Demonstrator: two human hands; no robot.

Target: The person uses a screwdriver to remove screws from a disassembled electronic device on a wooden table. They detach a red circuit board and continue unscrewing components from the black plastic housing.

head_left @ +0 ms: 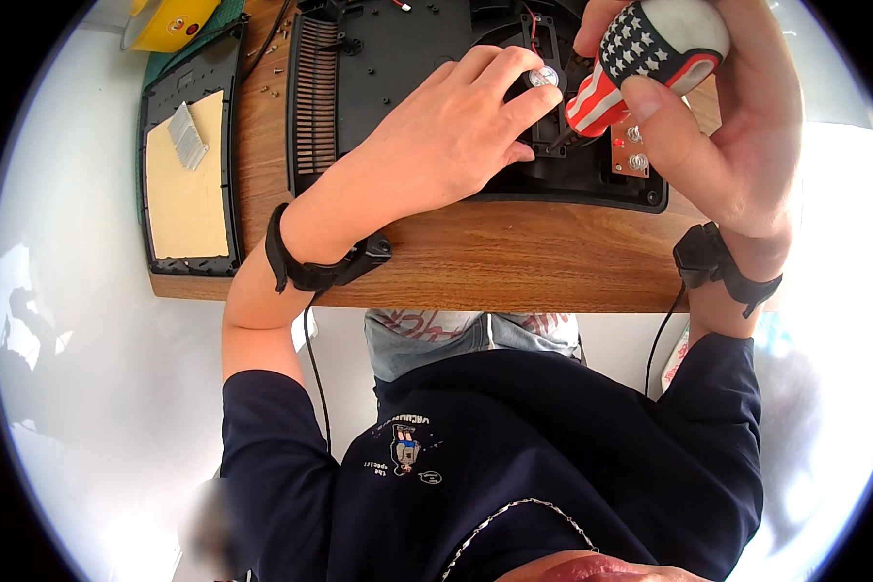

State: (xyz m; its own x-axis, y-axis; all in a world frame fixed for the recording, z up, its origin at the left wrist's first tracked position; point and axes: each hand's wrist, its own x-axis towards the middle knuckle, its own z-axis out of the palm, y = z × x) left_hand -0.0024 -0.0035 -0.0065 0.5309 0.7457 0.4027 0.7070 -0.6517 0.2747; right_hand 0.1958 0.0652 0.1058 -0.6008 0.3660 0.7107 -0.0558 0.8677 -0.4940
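Note:
My right hand (737, 136) is closed round a bulbous object (662, 41) with a white end, a dark band of white stars and red-and-white stripes. Its narrower striped end tilts down to the left, over a black plastic housing (417, 58). My left hand (456, 131) reaches across the housing. Its index and middle fingertips close about a small silver round part (545, 76), with the thumb lower down by a black bracket. Under the striped object lies a small orange-brown board (630, 155) with coiled springs. The narrow end's contact point is partly hidden.
Left on the wooden table (514, 252) lies a black panel frame (192, 175) with a beige sheet and a ribbed clear piece (187, 136). A yellow container (170, 21) stands on a green mat at far left. Loose screws (274, 82) lie between the frame and the housing.

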